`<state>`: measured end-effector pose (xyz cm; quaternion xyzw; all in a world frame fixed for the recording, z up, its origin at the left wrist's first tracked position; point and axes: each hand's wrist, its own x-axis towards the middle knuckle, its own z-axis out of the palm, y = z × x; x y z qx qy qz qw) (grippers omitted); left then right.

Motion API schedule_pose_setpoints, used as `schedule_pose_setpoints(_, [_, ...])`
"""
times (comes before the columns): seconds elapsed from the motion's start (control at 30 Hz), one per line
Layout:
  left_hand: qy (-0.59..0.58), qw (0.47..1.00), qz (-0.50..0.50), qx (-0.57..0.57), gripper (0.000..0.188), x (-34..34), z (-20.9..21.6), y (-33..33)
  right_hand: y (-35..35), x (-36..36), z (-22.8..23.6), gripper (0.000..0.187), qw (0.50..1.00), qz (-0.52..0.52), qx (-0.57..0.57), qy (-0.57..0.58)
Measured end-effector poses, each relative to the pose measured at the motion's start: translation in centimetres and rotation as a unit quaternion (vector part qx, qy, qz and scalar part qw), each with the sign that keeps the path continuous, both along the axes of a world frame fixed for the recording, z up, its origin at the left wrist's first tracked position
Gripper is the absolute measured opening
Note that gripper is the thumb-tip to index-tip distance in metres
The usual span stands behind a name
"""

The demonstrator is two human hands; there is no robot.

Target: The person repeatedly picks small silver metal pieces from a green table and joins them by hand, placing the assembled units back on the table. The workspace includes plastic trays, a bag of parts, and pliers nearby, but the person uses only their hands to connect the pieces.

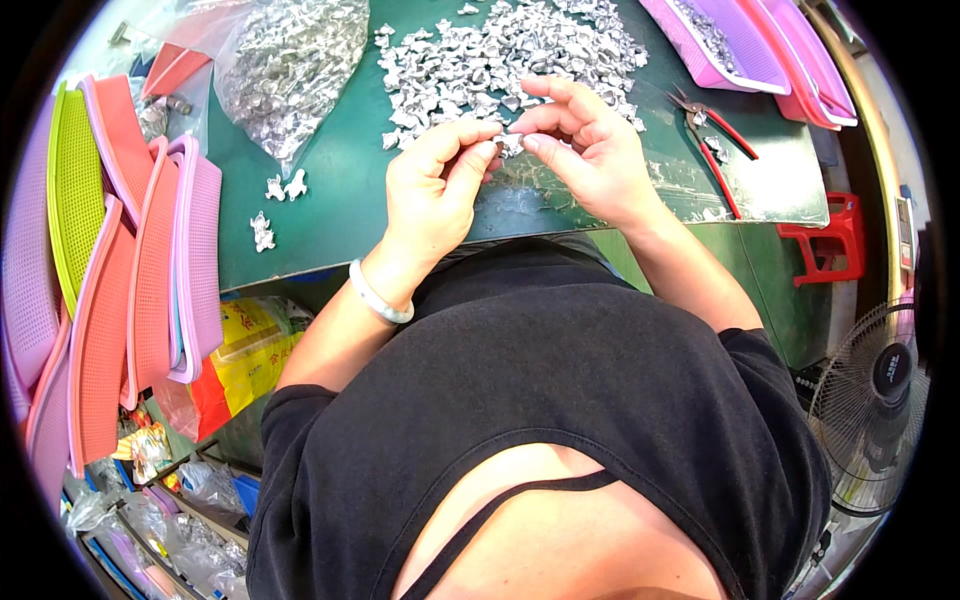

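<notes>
Between the fingertips of both hands is a small silvery metal casting, held low over the near edge of a large loose pile of similar castings. My left hand, with a pale bangle at its wrist, pinches one side of it with thumb and fingers. From the other side, my right hand grips it between thumb and index finger, the other fingers curled loosely. Fingertips partly cover the piece. Red-handled pliers lie on the table to the right. A few figure-shaped castings lie apart on the left.
A clear plastic bag full of castings rests on the green table. Stacked plastic baskets crowd the left side; purple and pink trays stand at the far right. A red stool and a fan are beyond my right arm.
</notes>
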<state>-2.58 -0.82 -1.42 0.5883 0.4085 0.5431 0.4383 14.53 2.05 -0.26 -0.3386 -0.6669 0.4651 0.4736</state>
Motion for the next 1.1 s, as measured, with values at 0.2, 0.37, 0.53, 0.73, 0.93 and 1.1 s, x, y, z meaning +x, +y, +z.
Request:
schedule_pose_setpoints(0.2, [0.048,0.998,0.006,0.042,0.014,-0.06,0.03,-0.01,0.01,0.01,-0.17,0.038,1.000,0.007,-0.001,0.007])
schedule_pose_setpoints(0.37, [0.073,0.995,0.011,0.064,0.014,-0.10,-0.10,0.02,0.01,0.01,-0.21,0.038,1.000,0.014,0.000,0.012])
schedule_pose_setpoints(0.53, [0.085,0.993,0.011,0.080,0.014,-0.11,0.00,-0.03,-0.11,0.05,-0.17,0.038,1.000,0.012,-0.005,0.005])
schedule_pose_setpoints(0.73, [0.092,0.992,0.008,0.092,0.014,-0.10,0.12,-0.01,-0.15,0.08,-0.07,0.039,1.000,0.011,-0.005,0.012])
schedule_pose_setpoints(0.93, [0.025,0.999,0.027,0.025,0.011,0.20,0.03,-0.13,-0.12,0.05,-0.04,0.039,1.000,0.006,-0.009,0.008])
schedule_pose_setpoints(1.1, [-0.031,0.999,0.001,-0.042,0.012,0.24,0.47,-0.21,-0.21,0.03,0.37,0.038,0.998,0.027,-0.051,0.024])
